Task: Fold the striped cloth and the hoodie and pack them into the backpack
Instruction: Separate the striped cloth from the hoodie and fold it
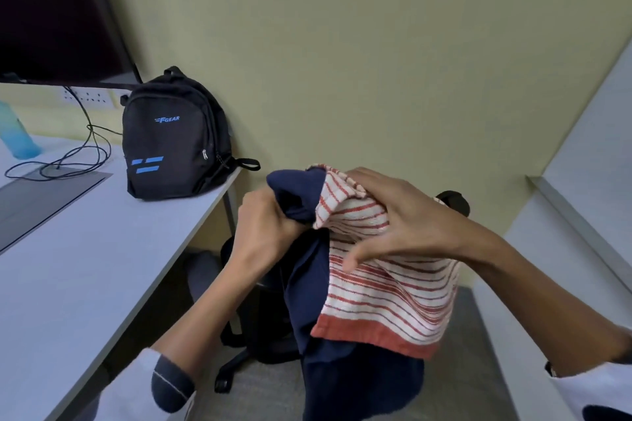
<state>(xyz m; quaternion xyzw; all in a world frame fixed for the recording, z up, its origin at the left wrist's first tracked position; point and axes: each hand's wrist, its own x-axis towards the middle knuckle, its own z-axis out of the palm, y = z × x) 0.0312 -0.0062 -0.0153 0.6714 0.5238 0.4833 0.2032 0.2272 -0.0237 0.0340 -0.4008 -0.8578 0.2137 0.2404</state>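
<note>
Right of the tabletop (85,249), over an office chair (239,345) half hidden below, I have both garments bunched in mid-air. Largest is the navy hoodie (318,318), hanging limp from my grip down past the tabletop's near edge; it looks soft and fairly heavy, so I judge it will sag and swing unless taken by the shoulders or hem and laid flat. Well left of it, the black backpack (171,140) stands upright at the tabletop's far corner against the wall, its zips apparently closed. The striped cloth (386,297), a red-and-white towel, drapes over the hoodie on the side away from the tabletop; light and floppy, best pinched at two corners of its red border. My left hand (263,232), nearer the tabletop, is curled tight round a bunch of hoodie fabric. My right hand (396,215) lies across the top of the striped cloth, fingers spread, thumb loose, pressing rather than pinching. Nothing is folded yet.
</note>
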